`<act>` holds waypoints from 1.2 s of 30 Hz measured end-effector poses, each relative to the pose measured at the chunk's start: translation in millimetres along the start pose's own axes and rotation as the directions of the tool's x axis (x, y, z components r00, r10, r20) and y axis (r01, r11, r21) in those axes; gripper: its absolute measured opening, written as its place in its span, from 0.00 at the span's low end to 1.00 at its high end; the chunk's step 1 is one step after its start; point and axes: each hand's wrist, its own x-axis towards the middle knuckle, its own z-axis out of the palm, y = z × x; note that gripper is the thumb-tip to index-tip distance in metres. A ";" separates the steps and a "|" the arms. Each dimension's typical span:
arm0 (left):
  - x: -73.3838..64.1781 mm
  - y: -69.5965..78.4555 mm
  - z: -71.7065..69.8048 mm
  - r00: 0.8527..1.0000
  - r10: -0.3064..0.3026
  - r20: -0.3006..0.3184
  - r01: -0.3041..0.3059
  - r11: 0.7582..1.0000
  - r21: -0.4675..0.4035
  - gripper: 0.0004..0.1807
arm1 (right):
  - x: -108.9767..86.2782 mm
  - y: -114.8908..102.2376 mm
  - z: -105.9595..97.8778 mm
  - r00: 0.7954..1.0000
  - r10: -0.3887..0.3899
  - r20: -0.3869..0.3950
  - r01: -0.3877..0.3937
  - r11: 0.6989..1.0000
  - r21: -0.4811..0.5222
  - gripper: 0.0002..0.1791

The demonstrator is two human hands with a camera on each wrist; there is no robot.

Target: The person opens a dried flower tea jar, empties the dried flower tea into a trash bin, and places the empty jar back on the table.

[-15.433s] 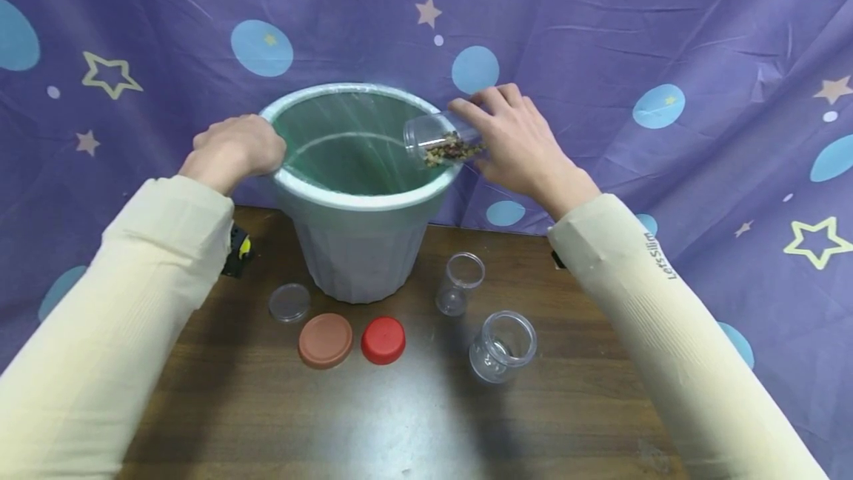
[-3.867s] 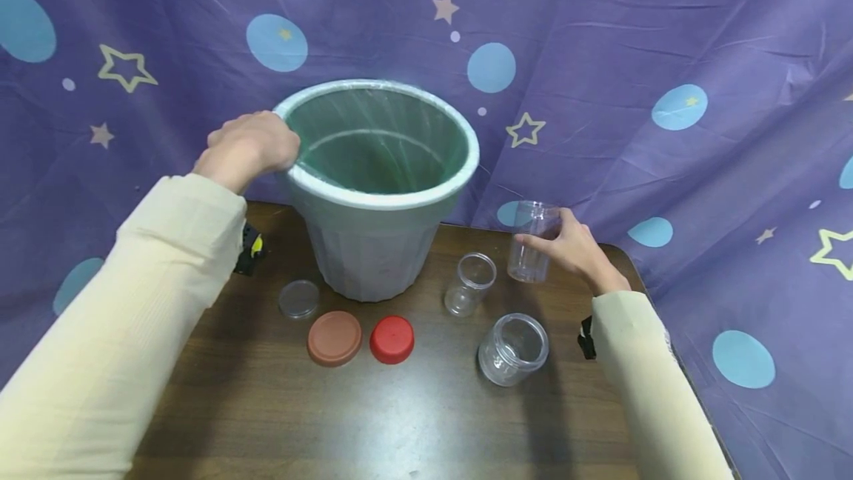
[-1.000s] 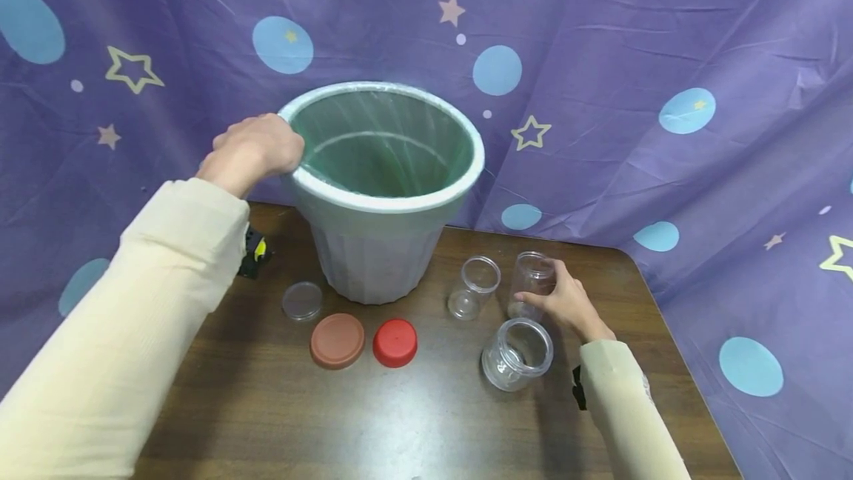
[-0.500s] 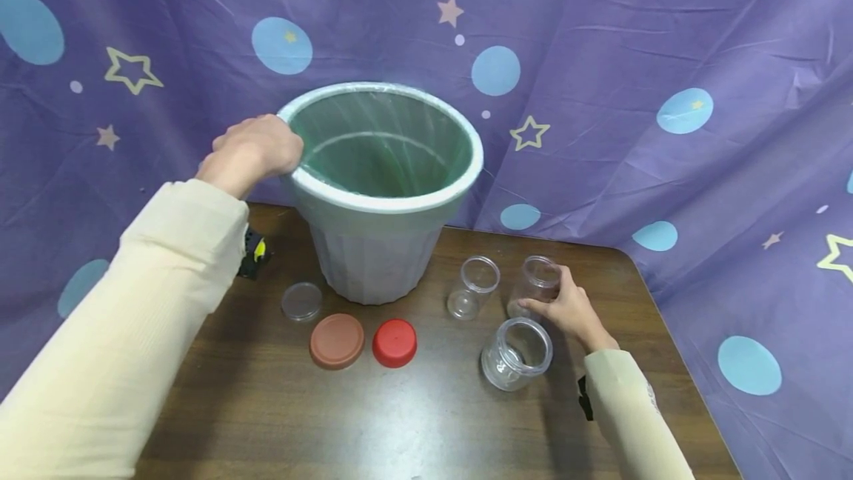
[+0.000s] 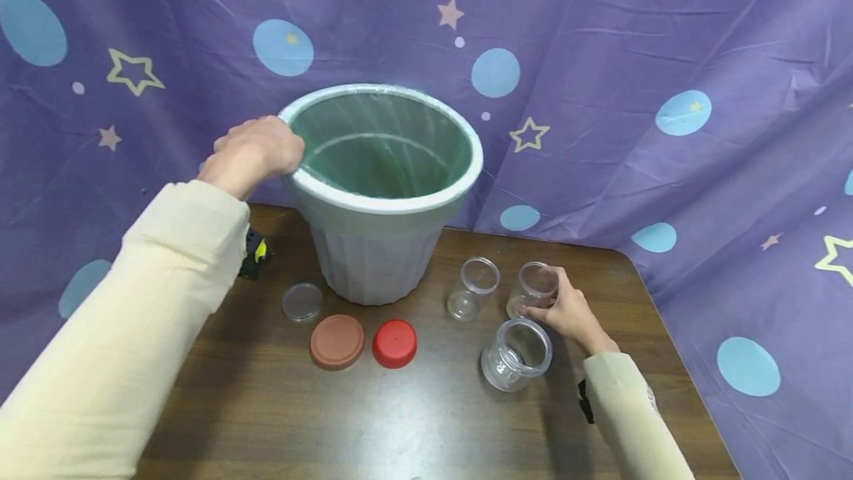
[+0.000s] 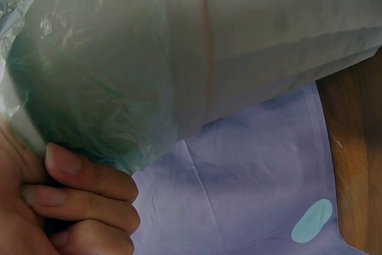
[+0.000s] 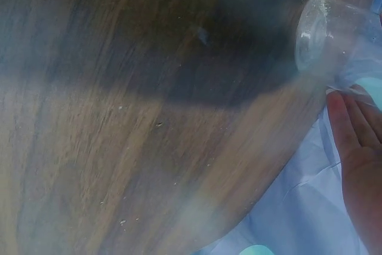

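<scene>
My left hand (image 5: 256, 147) grips the rim of a pale grey trash bin (image 5: 373, 258) in the head view. In the left wrist view its curled fingers (image 6: 89, 201) lie against the thin green bin liner (image 6: 89, 88) folded over that rim. On the right of the table, my right hand (image 5: 573, 311) holds a clear plastic jar (image 5: 529, 291) between thumb and fingers. The jar stands upright and looks empty, its base also seen in the right wrist view. Beside it are a narrower clear jar (image 5: 474, 287) and a wider clear jar (image 5: 516, 354), both lidless.
Left of the jars lie a red lid (image 5: 395, 343), a brownish-pink lid (image 5: 337, 341) and a clear lid (image 5: 302, 302) on the wooden table (image 5: 333, 421). A purple patterned curtain (image 5: 586, 35) hangs behind. The table's right edge slopes past my right arm.
Earlier my right hand tipped the jar of mixed seeds or beans over the bin. The jar has since come down to the table, emptied and upright. My left hand keeps its grip on the rim.
</scene>
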 end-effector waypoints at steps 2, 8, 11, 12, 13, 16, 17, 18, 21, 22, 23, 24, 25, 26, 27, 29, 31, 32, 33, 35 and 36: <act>0.2 -0.2 0.2 1.000 -0.001 0.000 0.001 1.000 0.000 0.34 | -1.1 0.4 0.4 1.000 -0.003 0.003 0.003 1.000 0.006 0.45; 0.1 -2.5 -0.1 1.000 0.004 -0.007 -0.004 1.000 0.004 0.33 | -1.3 -1.1 3.6 1.000 -0.021 0.001 0.021 1.000 0.002 0.45; 0.6 -2.5 0.2 1.000 0.010 -0.007 -0.010 1.000 0.009 0.33 | -2.4 -0.3 4.7 1.000 0.002 0.007 -0.003 1.000 0.026 0.47; 0.8 -2.1 0.4 1.000 0.012 -0.006 -0.012 1.000 0.009 0.33 | -3.0 0.4 4.8 1.000 0.012 0.011 -0.013 0.999 0.038 0.47; 1.1 -1.5 0.7 1.000 0.014 -0.005 -0.014 1.000 0.009 0.33 | -3.9 1.4 4.9 1.000 0.027 0.012 -0.027 0.999 0.047 0.48; 1.7 0.9 1.7 1.000 0.018 -0.002 -0.018 1.000 0.004 0.33 | -6.5 5.2 4.8 0.997 0.072 0.016 -0.073 0.995 0.073 0.49; 1.7 1.4 2.0 1.000 0.018 -0.002 -0.018 1.000 0.002 0.33 | -7.0 6.3 5.0 0.997 0.081 0.018 -0.082 0.993 0.079 0.48; 1.6 1.8 2.2 1.000 0.015 -0.002 -0.015 1.000 -0.001 0.34 | -7.4 7.2 5.1 0.996 0.085 0.017 -0.086 0.993 0.083 0.48; 1.5 2.2 2.2 1.000 0.013 -0.002 -0.013 1.000 -0.004 0.34 | -7.4 8.6 6.3 0.996 0.087 0.016 -0.088 0.992 0.094 0.48; 1.5 2.1 2.2 1.000 0.014 -0.003 -0.014 1.000 0.000 0.34 | -7.3 8.2 6.6 0.996 0.085 0.013 -0.086 0.992 0.095 0.48; 1.3 2.1 2.0 1.000 0.014 -0.004 -0.014 1.000 0.001 0.34 | -7.1 7.8 7.0 0.996 0.085 0.009 -0.086 0.992 0.095 0.48; 1.3 2.0 1.9 1.000 0.014 -0.004 -0.014 1.000 0.003 0.34 | -6.9 7.5 7.2 0.996 0.085 0.007 -0.085 0.992 0.096 0.48; 1.2 1.8 1.7 1.000 0.014 -0.004 -0.014 1.000 0.003 0.34 | -6.9 6.9 7.4 0.996 0.085 0.005 -0.085 0.992 0.096 0.47; 1.4 1.6 1.6 1.000 0.015 -0.006 -0.015 1.000 0.006 0.34 | -7.0 6.4 7.3 0.996 0.084 0.004 -0.084 0.992 0.094 0.47; 1.5 1.4 1.4 1.000 0.014 -0.007 -0.014 1.000 0.007 0.35 | -7.1 5.8 7.3 0.996 0.091 0.003 -0.091 0.991 0.097 0.47; 1.7 0.7 1.2 1.000 0.013 -0.009 -0.013 1.000 0.009 0.35 | -7.4 5.0 7.3 0.996 0.093 0.000 -0.092 0.991 0.097 0.47; 2.0 -0.3 1.3 1.000 0.012 -0.010 -0.012 1.000 0.004 0.36 | -7.8 4.6 7.4 0.996 0.094 0.001 -0.093 0.990 0.102 0.46; 2.4 -0.8 1.5 1.000 0.015 -0.012 -0.015 1.000 0.002 0.36 | -7.9 4.7 7.5 0.995 0.097 0.002 -0.097 0.990 0.104 0.46; 2.5 -1.2 1.8 1.000 0.018 -0.013 -0.018 1.000 -0.003 0.36 | -8.1 4.6 7.8 0.995 0.101 0.001 -0.101 0.989 0.106 0.46; 2.8 -2.7 2.6 0.999 0.030 -0.018 -0.031 0.999 -0.009 0.36 | -8.2 5.0 8.5 0.994 0.108 0.000 -0.108 0.988 0.108 0.46; 2.8 -3.8 3.0 0.999 0.039 -0.023 -0.040 0.999 -0.012 0.35 | -8.2 5.1 8.8 0.994 0.110 0.004 -0.110 0.988 0.111 0.47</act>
